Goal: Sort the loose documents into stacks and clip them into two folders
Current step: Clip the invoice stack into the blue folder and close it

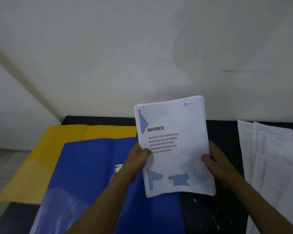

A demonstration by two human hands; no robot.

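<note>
Two hands hold one stack of papers upright above the dark table: the left hand pinches the stack's left edge at about 9 o'clock, thumb on the cover, and the right hand clasps the right edge at about 3 o'clock, fingers curled closed around it. The invoice stack has a cover headed "INVOICE" and leans slightly clockwise; its lower edge hangs just over the table. At 7 o'clock of the stack lies the blue folder, open and flat, with its white clip just beside the left wrist. The yellow folder lies beneath it, showing toward 9 to 10 o'clock. Loose sheets remain spread at 3 o'clock. Judgement: the stack is being squared. Best to tap the lower edge on the table until edges align, grip kept light, then carry it toward 8 o'clock to the clip.
</note>
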